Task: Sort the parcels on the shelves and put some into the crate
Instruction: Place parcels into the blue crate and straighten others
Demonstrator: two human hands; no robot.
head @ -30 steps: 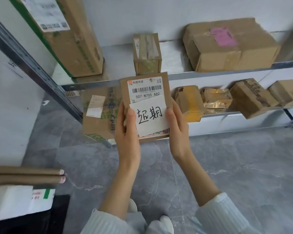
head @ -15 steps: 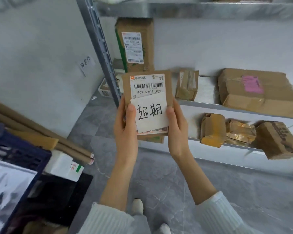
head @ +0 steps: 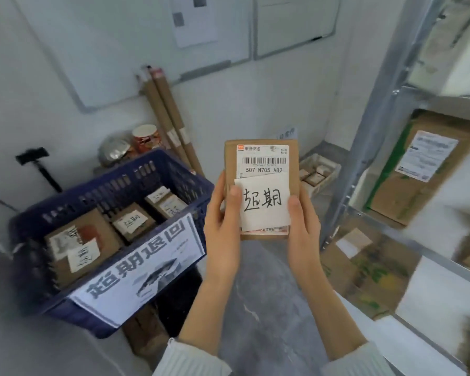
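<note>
Cardboard parcel point(head: 263, 161) (fingers point(head: 235, 198) at both edges) beside crate point(head: 147, 175)

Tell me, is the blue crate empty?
Not empty. Several brown parcels lie inside the crate.

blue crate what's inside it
At least three brown parcels with handwritten white notes lie in the crate. They cover anything underneath, and the front wall hides the near floor.

Parcel point(head: 262, 161) carried left, away from the shelves point(head: 364, 147), now just beside the blue crate point(head: 114, 183), view turned along
</note>
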